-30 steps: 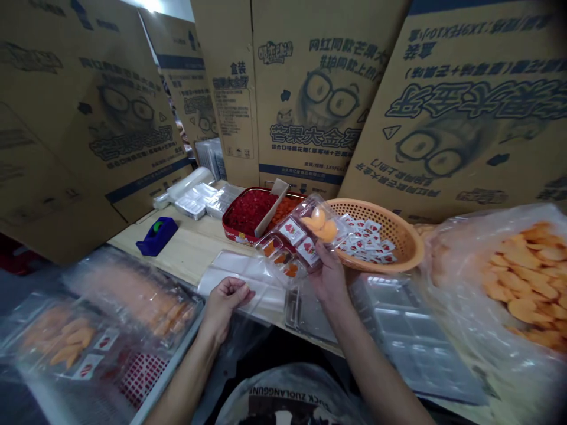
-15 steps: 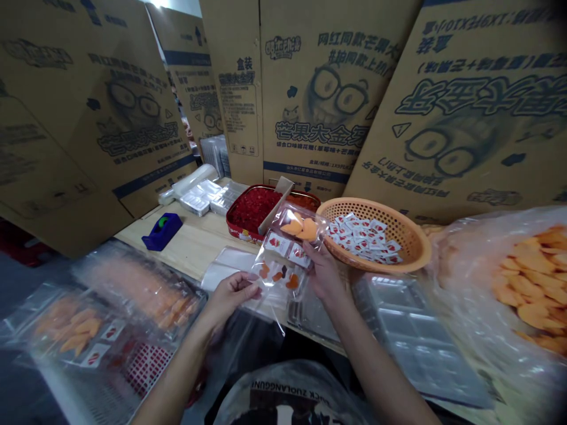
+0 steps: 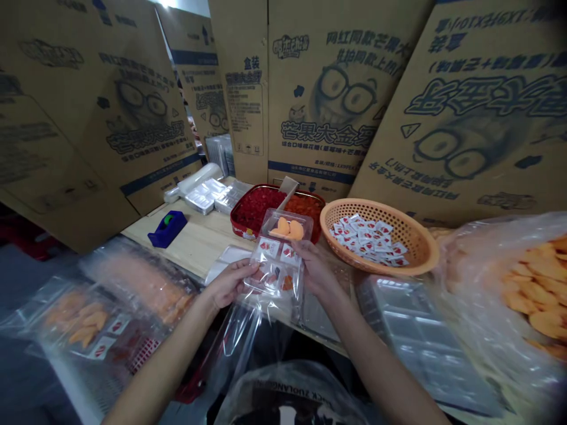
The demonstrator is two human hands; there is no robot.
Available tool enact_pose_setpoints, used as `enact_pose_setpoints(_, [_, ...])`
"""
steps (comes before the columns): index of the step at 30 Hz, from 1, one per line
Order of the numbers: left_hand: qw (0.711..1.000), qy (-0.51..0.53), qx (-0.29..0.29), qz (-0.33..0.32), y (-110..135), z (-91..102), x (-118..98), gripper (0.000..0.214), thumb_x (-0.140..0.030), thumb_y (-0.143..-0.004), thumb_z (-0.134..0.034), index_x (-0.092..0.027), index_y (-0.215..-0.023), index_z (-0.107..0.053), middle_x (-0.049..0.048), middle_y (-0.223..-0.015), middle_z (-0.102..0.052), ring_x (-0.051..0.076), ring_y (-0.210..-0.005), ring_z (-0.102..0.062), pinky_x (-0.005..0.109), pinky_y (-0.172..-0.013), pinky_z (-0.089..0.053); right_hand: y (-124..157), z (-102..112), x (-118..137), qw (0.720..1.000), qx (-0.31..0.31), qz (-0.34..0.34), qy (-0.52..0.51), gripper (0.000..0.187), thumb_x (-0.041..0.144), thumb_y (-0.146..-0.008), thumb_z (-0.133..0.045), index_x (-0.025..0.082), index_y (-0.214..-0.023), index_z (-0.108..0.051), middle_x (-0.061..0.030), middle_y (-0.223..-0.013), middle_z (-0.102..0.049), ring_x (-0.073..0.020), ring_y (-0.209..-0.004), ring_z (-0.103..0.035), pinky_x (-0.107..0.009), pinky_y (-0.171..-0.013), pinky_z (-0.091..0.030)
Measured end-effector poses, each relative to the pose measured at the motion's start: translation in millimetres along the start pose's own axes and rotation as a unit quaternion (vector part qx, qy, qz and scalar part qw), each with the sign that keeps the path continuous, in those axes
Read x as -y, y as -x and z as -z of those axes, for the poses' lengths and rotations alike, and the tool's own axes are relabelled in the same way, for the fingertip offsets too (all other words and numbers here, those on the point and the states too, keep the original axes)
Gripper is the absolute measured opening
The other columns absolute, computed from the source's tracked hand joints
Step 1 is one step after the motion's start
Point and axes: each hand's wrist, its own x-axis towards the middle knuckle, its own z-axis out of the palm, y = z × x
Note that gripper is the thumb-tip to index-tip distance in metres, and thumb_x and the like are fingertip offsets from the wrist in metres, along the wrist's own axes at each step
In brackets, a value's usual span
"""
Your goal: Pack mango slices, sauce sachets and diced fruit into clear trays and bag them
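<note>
Between my two hands is a clear plastic tray (image 3: 277,251) in a loose clear bag (image 3: 243,327) whose slack end hangs toward my lap. Orange pieces lie in the tray's top compartment, two small printed sachets in the middle, and red and orange bits at the bottom. My left hand (image 3: 233,280) pinches the tray's lower left side. My right hand (image 3: 312,260) grips its right edge, thumb on top. Just behind the tray stands a red tin (image 3: 243,227) of red and orange bits, split by a cardboard divider (image 3: 289,190).
An orange basket (image 3: 423,260) of sachets stands right of the tin. Farther right are stacked empty trays (image 3: 420,330) and a bag of orange pieces (image 3: 540,283). A blue tape dispenser (image 3: 167,229) and filled packs (image 3: 88,319) over a white crate lie left. Cardboard boxes (image 3: 328,106) wall the back.
The tray has swung more upright and shifted slightly left, with its bag end now hanging lower. My left hand has moved up onto the tray's side. The view has shifted a little.
</note>
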Motion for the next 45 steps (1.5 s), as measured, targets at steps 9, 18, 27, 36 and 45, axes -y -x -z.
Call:
enact_pose_setpoints(9, [0.995, 0.083, -0.019, -0.046, 0, 1.2, 6, 0.029, -0.022, -0.065, -0.072, -0.015, -0.092, -0.063, 0.0041, -0.080, -0.067, 0.013, -0.064, -0.062, 0.025, -0.061, -0.051, 3, 12, 0, 0.998, 0.041, -0.010, 0.035, 0.036, 0.020, -0.057, -0.075, 0.019, -0.091, -0.062, -0.0002, -0.084, -0.069, -0.0153, -0.071, -0.063, -0.028, -0.066, -0.050])
enact_pose_setpoints(18, [0.992, 0.112, -0.049, -0.020, 1, -1.6, 14, 0.024, -0.023, -0.066, -0.071, -0.012, -0.087, -0.064, 0.0047, -0.072, -0.067, 0.013, -0.059, -0.062, 0.024, -0.059, -0.050, -13, 13, 3, 0.987, 0.018, 0.051, 0.152, 0.027, 0.026, -0.058, -0.074, 0.018, -0.083, -0.066, 0.0018, -0.076, -0.067, -0.0118, -0.066, -0.059, -0.021, -0.058, -0.044])
enact_pose_setpoints(27, [0.984, 0.158, -0.072, -0.043, 6, -5.9, 12, 0.029, -0.021, -0.065, -0.072, -0.014, -0.092, -0.064, 0.0066, -0.081, -0.069, 0.017, -0.066, -0.063, 0.028, -0.066, -0.050, 8, 6, 1, 0.905, 0.129, 0.140, 0.381, 0.014, 0.028, -0.059, -0.074, 0.022, -0.070, -0.069, 0.0021, -0.075, -0.066, -0.0133, -0.072, -0.056, -0.023, -0.064, -0.044])
enact_pose_setpoints(36, [0.982, 0.042, -0.118, -0.143, 52, -21.3, 1, 0.026, -0.028, -0.063, -0.074, -0.013, -0.082, -0.066, 0.0023, -0.070, -0.067, 0.008, -0.055, -0.056, 0.018, -0.054, -0.043, 38, -18, 1, 0.829, 0.243, 0.215, 0.455, 0.007, 0.029, -0.071, -0.067, 0.022, -0.069, -0.070, -0.0001, -0.065, -0.060, -0.0143, -0.064, -0.053, -0.025, -0.059, -0.039])
enact_pose_setpoints(45, [0.941, -0.037, -0.245, -0.230, 169, -4.7, -6, 0.019, -0.031, -0.064, -0.072, -0.013, -0.070, -0.067, 0.0073, -0.079, -0.070, 0.019, -0.072, -0.063, 0.029, -0.068, -0.047, 94, -54, 2, 0.752, 0.317, 0.365, 0.449, 0.014, 0.023, -0.073, -0.064, 0.029, -0.086, -0.065, -0.0056, -0.096, -0.060, -0.0207, -0.089, -0.056, -0.035, -0.076, -0.045])
